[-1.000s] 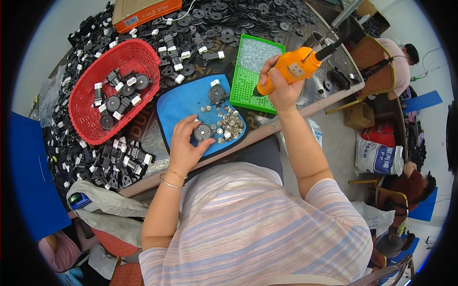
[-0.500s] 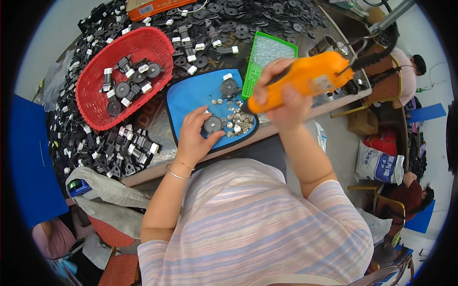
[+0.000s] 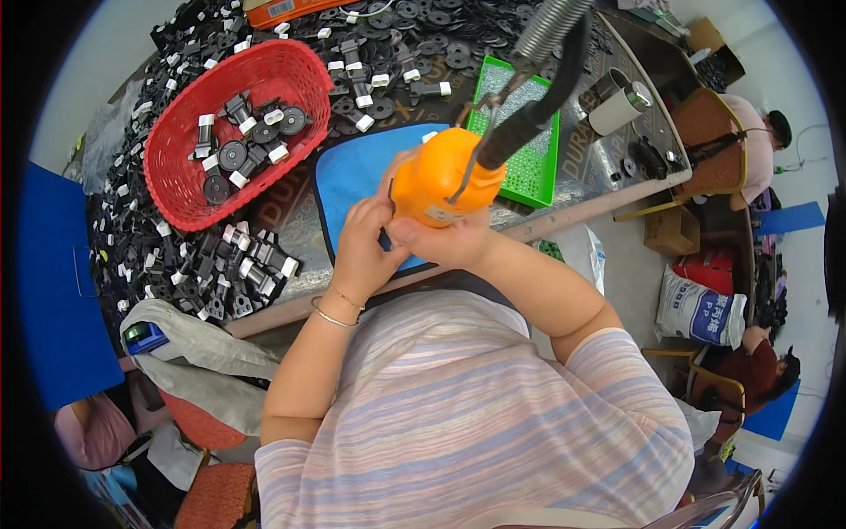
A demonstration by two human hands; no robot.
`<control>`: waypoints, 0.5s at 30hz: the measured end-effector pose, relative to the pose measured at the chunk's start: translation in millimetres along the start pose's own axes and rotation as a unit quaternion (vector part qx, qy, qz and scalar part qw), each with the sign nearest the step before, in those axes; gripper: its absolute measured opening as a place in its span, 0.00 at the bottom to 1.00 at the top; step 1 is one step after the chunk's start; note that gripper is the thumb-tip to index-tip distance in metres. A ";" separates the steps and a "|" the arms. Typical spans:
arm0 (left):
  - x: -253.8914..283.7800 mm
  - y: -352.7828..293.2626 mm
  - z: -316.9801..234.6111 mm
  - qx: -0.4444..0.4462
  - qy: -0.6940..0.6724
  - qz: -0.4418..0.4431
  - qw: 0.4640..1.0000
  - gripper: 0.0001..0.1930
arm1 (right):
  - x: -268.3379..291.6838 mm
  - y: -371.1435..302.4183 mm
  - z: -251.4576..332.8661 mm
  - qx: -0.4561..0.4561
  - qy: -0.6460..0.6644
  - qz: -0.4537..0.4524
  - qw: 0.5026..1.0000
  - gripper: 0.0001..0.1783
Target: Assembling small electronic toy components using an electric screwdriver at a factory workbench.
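My right hand point(image 3: 451, 240) is wrapped round an orange electric screwdriver point(image 3: 432, 181), which stands upright with its cable and a spring rising from its top. Its tip is hidden beneath its own body and my hands. Close against it, my left hand point(image 3: 363, 242) has its fingers closed round a black round part point(image 3: 385, 240), of which only a dark sliver shows between the fingers. Both hands are over the front of a blue mat point(image 3: 348, 181) with a dark border. The screwdriver and right hand cover the small metal pieces on the mat.
A red basket point(image 3: 165, 181) with black wheeled parts stands to the left. Heaps of black and white parts point(image 3: 242, 269) lie around it. Right of the mat is a green tray point(image 3: 548, 167) holding small metal pieces; beyond it stands a steel flask point(image 3: 621, 108). Other people sit far right.
My right hand has brought the orange screwdriver left, from over the green tray's near end to beside my left hand. The left hand stays in nearly the same place.
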State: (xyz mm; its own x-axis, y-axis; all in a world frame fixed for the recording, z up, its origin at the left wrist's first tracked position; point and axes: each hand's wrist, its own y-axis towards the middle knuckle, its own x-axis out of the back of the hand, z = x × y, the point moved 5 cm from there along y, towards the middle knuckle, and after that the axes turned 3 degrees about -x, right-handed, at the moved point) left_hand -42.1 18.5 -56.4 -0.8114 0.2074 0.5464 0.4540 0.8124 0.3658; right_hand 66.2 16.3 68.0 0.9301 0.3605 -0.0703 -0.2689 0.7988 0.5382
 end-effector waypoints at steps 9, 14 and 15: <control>3.5 -0.1 -8.0 0.015 0.022 0.011 1.000 0.23 | 10.3 7.5 5.6 -0.039 0.146 -0.016 0.988 0.23; 43.7 10.1 -35.4 -0.028 0.105 -0.085 0.990 0.25 | 71.8 6.1 51.5 0.083 0.133 -0.092 0.983 0.21; 68.7 23.1 -40.5 -0.079 0.149 -0.152 0.974 0.26 | 86.9 -1.0 52.3 0.097 0.118 -0.126 0.980 0.21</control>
State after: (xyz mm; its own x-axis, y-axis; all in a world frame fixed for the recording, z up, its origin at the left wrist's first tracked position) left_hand -72.5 29.5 20.1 -0.7847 -0.2160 0.5810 0.2802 0.7125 0.6433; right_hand 160.4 21.6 105.3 0.8710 0.2826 -0.4019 0.0361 0.7790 0.6260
